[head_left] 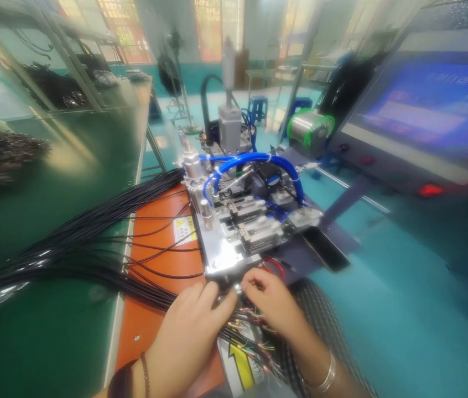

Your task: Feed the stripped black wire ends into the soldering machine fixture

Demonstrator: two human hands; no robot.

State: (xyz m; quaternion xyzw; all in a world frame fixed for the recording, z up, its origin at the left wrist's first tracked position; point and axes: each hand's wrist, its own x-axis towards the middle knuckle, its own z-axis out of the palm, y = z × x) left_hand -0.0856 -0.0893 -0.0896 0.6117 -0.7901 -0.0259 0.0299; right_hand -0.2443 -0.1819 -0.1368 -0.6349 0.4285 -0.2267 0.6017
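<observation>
My left hand is at the machine's front edge, fingers bent and thumb reaching right. My right hand pinches close beside it, thumb and index drawn together. Between both sets of fingertips is a small silvery part, too small to make out its kind. Black cables run from the left and pass beneath my left hand. Their stripped ends, with thin coloured wires, fan out below my hands. Just beyond my fingers stands a bench machine with a metal plate, clamps and blue air hoses.
The machine stands on an orange surface. To the left is a green table with a thick cable bundle. A phone-like black slab, a green-rimmed wire spool and a lit screen are on the right.
</observation>
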